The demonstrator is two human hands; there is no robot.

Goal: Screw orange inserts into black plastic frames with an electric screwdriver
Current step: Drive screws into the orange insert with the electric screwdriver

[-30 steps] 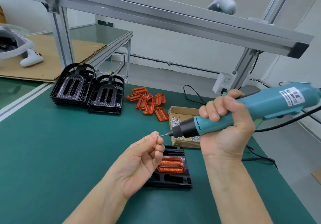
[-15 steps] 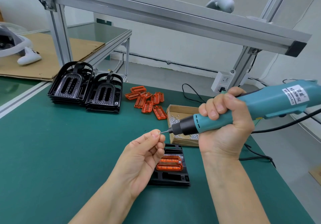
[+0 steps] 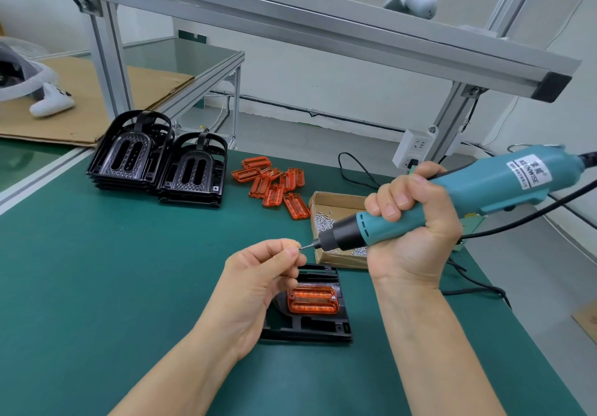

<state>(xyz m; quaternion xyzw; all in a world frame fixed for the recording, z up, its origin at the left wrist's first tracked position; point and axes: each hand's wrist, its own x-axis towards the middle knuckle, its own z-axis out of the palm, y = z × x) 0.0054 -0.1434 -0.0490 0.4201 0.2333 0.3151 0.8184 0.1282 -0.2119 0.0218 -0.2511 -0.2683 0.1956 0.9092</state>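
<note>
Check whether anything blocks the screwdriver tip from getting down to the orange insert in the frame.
The left hand, pinching a screw at the screwdriver tip, hangs above the frame, partly over the insert's left end. Nothing else intervenes.

Green bench mat (image 3: pixel 97 286), black frames (image 3: pixel 155 167), orange inserts (image 3: pixel 274 183), screw box (image 3: pixel 336 231)

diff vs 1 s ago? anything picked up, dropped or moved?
Almost nothing. The left hand still pinches a small screw at the bit tip of the electric screwdriver, which the right hand still grips. Nothing taken or released. The black frame with its orange insert lies unmoved; only the view shifted slightly.
</note>
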